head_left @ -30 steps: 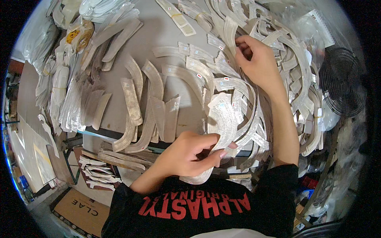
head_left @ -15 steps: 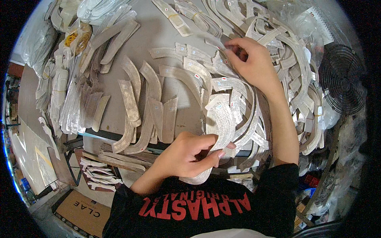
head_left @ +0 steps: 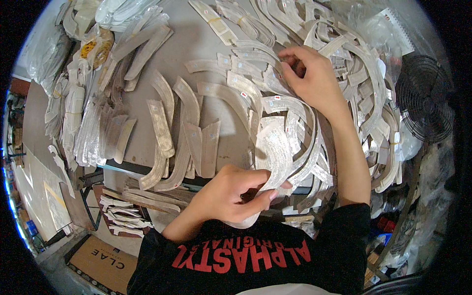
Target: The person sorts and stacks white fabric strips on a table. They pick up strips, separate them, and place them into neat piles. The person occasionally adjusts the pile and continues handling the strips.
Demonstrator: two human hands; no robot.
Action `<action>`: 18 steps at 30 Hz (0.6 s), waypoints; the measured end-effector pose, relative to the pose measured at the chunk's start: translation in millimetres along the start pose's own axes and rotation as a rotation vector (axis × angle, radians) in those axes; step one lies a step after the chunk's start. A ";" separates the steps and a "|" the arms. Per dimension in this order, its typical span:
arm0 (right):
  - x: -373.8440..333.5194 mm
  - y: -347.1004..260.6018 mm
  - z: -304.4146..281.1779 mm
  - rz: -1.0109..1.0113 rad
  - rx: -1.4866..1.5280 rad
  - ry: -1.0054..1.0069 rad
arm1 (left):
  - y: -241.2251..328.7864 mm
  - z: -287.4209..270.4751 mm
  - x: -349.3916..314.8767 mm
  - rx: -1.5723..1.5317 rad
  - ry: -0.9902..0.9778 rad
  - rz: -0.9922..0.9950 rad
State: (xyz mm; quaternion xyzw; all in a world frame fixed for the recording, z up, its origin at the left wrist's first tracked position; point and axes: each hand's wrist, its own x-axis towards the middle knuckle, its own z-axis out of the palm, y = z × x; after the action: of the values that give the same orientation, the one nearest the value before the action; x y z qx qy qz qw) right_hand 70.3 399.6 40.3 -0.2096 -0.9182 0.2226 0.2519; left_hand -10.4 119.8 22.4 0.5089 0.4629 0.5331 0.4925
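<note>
My left hand (head_left: 231, 194) is closed round a small bundle of pale, curved strips (head_left: 273, 150), thumb on top, near the table's front edge. They look like thin shaped cut pieces with rows of small marks. Farther off, my right hand (head_left: 314, 76) has its fingers curled at the end of another curved strip (head_left: 255, 48), which lies across the top of a fanned row. Its fingertips are partly hidden. Several similar strips (head_left: 221, 93) with small coloured stickers spread between the two hands.
More strips (head_left: 189, 113) lie left of centre on the grey table (head_left: 142, 142). Banded bundles (head_left: 216, 22) sit at the back. A tangled heap of strips (head_left: 364, 93) fills the right side, beside a black fan (head_left: 425, 98). Plastic bags (head_left: 46, 54) and a cardboard box (head_left: 103, 263) are at left.
The strip by my right hand, blurred before, now shows clearly as a curve at the far end of the row. My right hand has barely moved; the bundle in my left tilts slightly.
</note>
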 end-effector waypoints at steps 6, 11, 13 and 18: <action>-4.7 -9.0 -24.9 0.037 0.092 -0.100 | 0.9 -3.0 -16.1 -0.212 0.149 0.045; -14.1 -27.8 -70.2 0.006 0.038 -0.427 | -2.7 6.3 -22.3 -0.280 0.273 0.062; -23.6 -19.4 -73.9 -0.136 0.041 -0.536 | -4.6 9.5 -20.8 -0.211 0.283 0.040; -35.5 -32.7 -79.6 -0.171 0.081 -0.810 | -9.0 13.2 -20.0 -0.178 0.335 0.062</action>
State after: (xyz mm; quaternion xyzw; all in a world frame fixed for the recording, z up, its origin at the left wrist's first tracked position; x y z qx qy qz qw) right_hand 133.5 379.5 105.7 -0.0179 -0.9477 0.3013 -0.1042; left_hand 3.1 100.5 12.4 0.3815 0.4733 0.6642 0.4350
